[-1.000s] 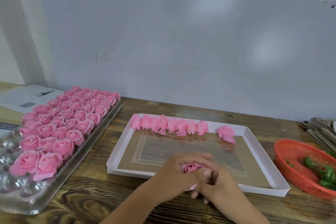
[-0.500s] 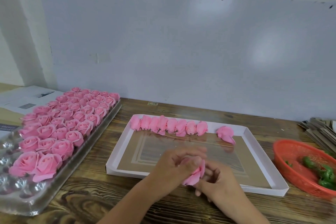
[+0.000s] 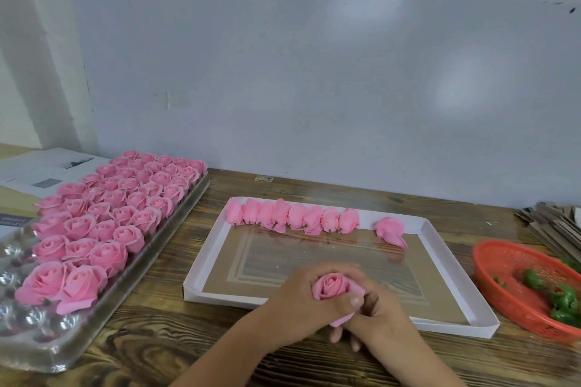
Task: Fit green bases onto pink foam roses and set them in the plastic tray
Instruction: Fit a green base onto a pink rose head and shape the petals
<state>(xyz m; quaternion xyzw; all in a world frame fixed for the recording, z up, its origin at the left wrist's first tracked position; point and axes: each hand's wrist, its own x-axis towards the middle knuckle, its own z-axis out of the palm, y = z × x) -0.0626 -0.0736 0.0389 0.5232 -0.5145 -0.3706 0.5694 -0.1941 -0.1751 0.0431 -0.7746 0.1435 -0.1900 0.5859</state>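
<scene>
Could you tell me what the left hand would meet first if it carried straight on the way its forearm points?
The left hand points up and to the right, gripping a rose together with the right hand. Beyond the rose, it would probably first meet the white tray, though depth is unclear.

Papers (image 3: 47,166) lie far left; grey strips (image 3: 556,226), perhaps card, stacked far right.
</scene>
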